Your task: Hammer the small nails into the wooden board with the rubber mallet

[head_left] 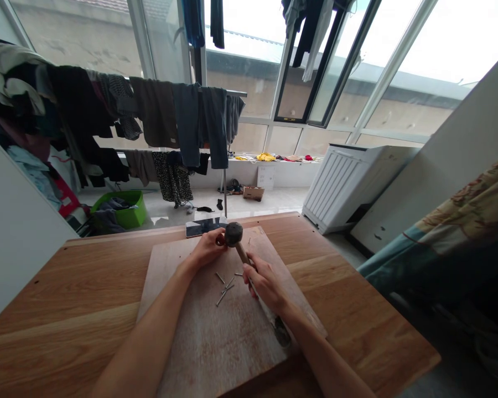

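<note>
My right hand point(269, 283) is wrapped round the handle of a hammer point(233, 234), its dark, rounded head raised towards the far part of the board. Just left of that head is my left hand point(208, 247), its fingers pinched together at the far side of the board. Whatever they hold is hidden behind the fingers and the hammer head. Several loose nails point(224, 293) lie between my forearms on a pale, worn wooden board point(203, 348), some of them crossing each other.
Beneath the board is a wooden table point(66, 298). A phone point(204, 227) lies near its far edge. Beyond stand a laundry rack with hanging clothes point(157, 110), a green tub point(133, 213) and a white washing machine point(332, 182). A patterned curtain point(440, 232) hangs at the right.
</note>
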`<action>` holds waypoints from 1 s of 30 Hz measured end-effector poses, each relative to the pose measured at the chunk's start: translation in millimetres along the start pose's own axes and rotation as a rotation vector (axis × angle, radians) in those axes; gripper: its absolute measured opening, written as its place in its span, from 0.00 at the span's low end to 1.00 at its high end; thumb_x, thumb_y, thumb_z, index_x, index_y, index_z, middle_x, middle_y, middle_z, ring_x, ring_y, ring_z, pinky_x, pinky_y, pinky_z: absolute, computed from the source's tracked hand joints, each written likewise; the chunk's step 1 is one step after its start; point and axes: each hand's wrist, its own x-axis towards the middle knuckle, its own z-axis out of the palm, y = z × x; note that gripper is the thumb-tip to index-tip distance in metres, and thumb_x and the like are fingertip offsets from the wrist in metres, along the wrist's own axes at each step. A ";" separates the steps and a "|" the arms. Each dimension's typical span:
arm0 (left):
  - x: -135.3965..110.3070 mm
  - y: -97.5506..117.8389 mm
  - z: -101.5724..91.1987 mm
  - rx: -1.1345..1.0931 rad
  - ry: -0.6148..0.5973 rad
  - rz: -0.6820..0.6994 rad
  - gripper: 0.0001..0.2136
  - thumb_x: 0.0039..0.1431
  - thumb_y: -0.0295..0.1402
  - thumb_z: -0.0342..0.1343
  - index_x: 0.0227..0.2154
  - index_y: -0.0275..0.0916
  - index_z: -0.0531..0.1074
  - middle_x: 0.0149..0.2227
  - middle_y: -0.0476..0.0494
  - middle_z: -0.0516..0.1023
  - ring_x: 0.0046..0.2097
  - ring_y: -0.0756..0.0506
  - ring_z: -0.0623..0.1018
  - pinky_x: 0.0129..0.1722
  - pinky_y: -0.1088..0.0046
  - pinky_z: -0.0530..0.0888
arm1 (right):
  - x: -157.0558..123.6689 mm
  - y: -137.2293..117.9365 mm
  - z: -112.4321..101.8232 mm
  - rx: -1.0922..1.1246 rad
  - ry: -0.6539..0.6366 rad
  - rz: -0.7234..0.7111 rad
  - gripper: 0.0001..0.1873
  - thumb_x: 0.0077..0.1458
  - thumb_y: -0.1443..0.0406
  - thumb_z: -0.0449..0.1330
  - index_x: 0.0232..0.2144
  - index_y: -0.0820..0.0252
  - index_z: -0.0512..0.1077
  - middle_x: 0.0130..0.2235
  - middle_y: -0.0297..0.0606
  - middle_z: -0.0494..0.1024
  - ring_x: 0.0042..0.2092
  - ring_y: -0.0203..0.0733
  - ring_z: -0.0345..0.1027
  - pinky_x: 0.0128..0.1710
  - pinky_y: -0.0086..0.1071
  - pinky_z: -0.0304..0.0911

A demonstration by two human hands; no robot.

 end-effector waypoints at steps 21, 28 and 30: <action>-15.3 80.2 12.8 0.653 -0.577 0.137 0.02 0.46 0.28 0.61 0.25 0.39 0.75 0.33 0.47 0.75 0.32 0.48 0.71 0.30 0.73 0.67 | 9.2 -4.0 -17.1 0.337 0.271 0.006 0.14 0.56 0.55 0.55 0.39 0.58 0.64 0.21 0.23 0.65 0.15 0.29 0.55 0.11 0.23 0.52; -19.0 25.7 -22.5 0.252 0.016 0.040 0.12 0.55 0.29 0.55 0.43 0.39 0.73 0.31 0.51 0.77 0.29 0.50 0.74 0.31 0.76 0.69 | 8.0 -5.1 -12.0 0.325 0.253 -0.011 0.14 0.56 0.55 0.55 0.39 0.58 0.65 0.22 0.23 0.65 0.15 0.29 0.55 0.11 0.24 0.52; -20.1 9.3 -21.7 0.204 0.122 0.028 0.13 0.57 0.31 0.54 0.46 0.40 0.74 0.31 0.50 0.78 0.29 0.50 0.74 0.32 0.76 0.70 | 7.5 -4.1 -10.7 0.307 0.242 -0.004 0.13 0.56 0.56 0.54 0.38 0.58 0.65 0.22 0.23 0.65 0.15 0.29 0.55 0.11 0.24 0.53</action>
